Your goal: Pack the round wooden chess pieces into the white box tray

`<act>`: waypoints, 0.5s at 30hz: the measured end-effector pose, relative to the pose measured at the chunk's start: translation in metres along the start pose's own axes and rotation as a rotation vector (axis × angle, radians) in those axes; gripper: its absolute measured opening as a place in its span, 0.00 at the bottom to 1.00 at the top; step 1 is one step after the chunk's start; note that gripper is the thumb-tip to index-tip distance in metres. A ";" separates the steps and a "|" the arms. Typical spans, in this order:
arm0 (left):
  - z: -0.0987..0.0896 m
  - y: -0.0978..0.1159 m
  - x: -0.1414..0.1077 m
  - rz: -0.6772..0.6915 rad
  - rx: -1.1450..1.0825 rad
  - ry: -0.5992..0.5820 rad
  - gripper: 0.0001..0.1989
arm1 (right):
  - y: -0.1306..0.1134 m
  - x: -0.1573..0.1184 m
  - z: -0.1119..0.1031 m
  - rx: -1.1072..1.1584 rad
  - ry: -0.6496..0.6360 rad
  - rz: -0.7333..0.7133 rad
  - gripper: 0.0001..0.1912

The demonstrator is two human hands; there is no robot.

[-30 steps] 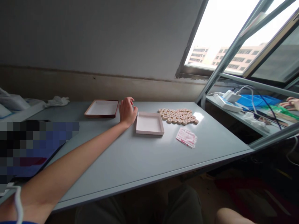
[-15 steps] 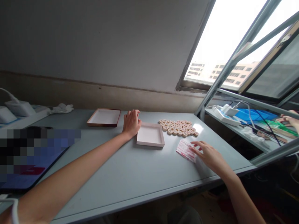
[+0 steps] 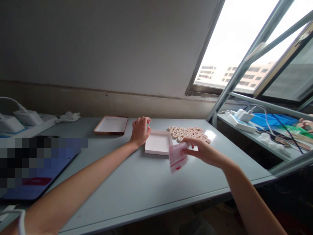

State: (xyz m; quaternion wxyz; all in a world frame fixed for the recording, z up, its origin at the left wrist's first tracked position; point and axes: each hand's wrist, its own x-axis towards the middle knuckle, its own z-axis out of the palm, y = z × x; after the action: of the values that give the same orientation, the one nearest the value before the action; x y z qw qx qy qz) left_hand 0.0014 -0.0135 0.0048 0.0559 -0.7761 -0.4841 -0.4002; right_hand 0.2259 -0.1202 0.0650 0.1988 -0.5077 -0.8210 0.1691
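My right hand pinches a thin folded red-and-white sheet by its upper right edge. The sheet hangs tilted above the table, just in front of the right corner of a shallow white box, and looks blurred. At the box's left side is my left hand, fingers loosely bent and thumb apart, with nothing visible in it; whether it touches the box I cannot tell. Several round wooden pieces with markings, like Chinese chess pieces, lie grouped flat beyond my right hand.
An open shallow box part with a brown-red rim lies at the back left. A tablet-like device and a power strip are at the left. Beyond a metal post, another person's hand is over a side table with another power strip.
My right hand has picked the folded sheet up off the table and carried it left, towards the white box. My left hand stays beside the box.
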 end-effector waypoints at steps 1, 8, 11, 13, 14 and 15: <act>-0.001 0.001 0.000 0.004 -0.016 0.009 0.10 | -0.006 0.011 0.002 -0.045 0.067 0.004 0.10; -0.012 0.007 -0.002 0.174 -0.108 -0.045 0.06 | -0.010 0.071 0.041 -0.267 0.099 0.179 0.07; -0.014 0.009 -0.003 0.320 -0.110 -0.177 0.06 | -0.005 0.073 0.054 -0.255 0.048 0.193 0.10; -0.014 0.009 -0.002 0.372 -0.106 -0.242 0.06 | -0.003 0.069 0.058 -0.251 0.038 0.166 0.13; -0.014 0.009 -0.002 0.380 -0.106 -0.258 0.06 | -0.002 0.068 0.059 -0.259 0.041 0.142 0.15; -0.013 0.009 -0.002 0.380 -0.106 -0.265 0.07 | -0.001 0.067 0.060 -0.281 0.052 0.120 0.18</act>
State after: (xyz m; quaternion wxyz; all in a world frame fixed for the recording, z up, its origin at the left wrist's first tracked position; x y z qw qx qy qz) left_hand 0.0008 -0.0257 0.0154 0.0256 -0.9009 -0.3108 -0.3020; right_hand 0.1683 -0.0653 0.0245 0.1365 -0.5828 -0.7995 0.0510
